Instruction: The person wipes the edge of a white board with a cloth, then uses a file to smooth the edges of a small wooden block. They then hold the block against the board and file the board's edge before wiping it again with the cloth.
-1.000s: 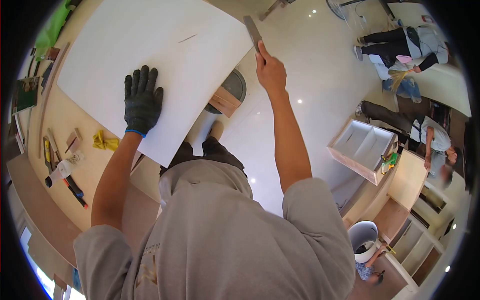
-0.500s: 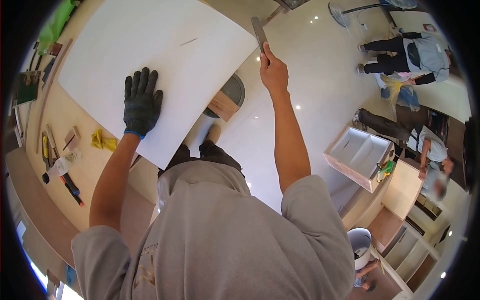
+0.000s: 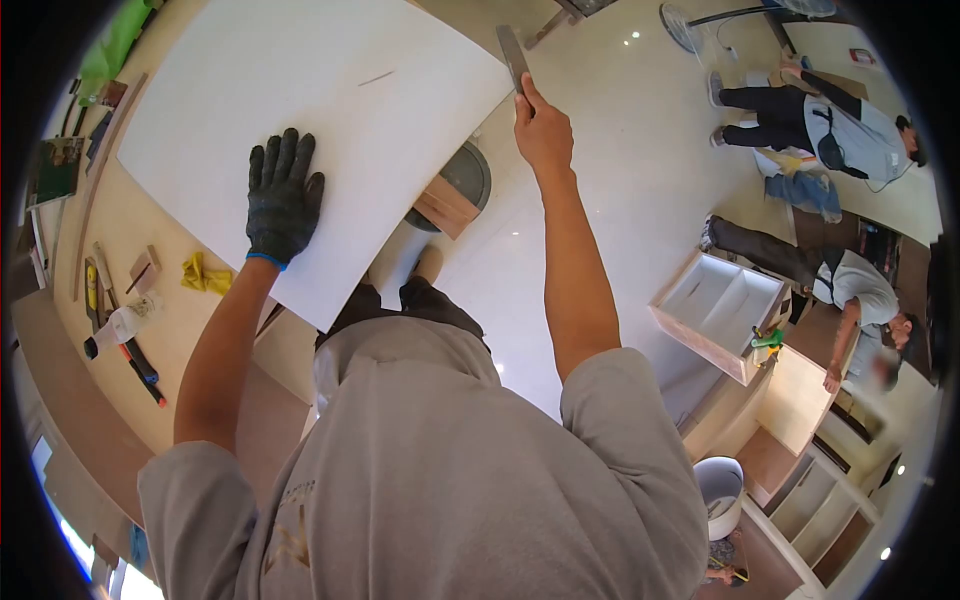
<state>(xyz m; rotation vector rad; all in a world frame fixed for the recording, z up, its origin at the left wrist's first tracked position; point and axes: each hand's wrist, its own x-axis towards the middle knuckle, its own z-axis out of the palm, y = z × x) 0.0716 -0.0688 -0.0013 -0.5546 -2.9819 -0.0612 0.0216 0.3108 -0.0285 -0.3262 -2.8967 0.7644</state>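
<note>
A large white board [image 3: 400, 130] lies from ten to twelve o'clock, on a pale worktop [image 3: 185, 320] and jutting past its edge. At ten o'clock the left hand [image 3: 283, 195], in a dark glove [image 3: 278, 225], is spread flat on the board, palm down, gripping nothing. Just past twelve, the bare right hand [image 3: 543, 135] is closed around the lower end of a flat grey bar [image 3: 511, 55], perhaps a file, near the board's corner; whether bar and board touch, I cannot tell. The board looks stiff and smooth, awkward for its breadth more than its weight, and likely to slide unless pressed. Its corners may chip, so opposite edges seem the best hold for lifting. The bar looks rigid, probably metal and fairly heavy; its lower end suits a firm grip.
</note>
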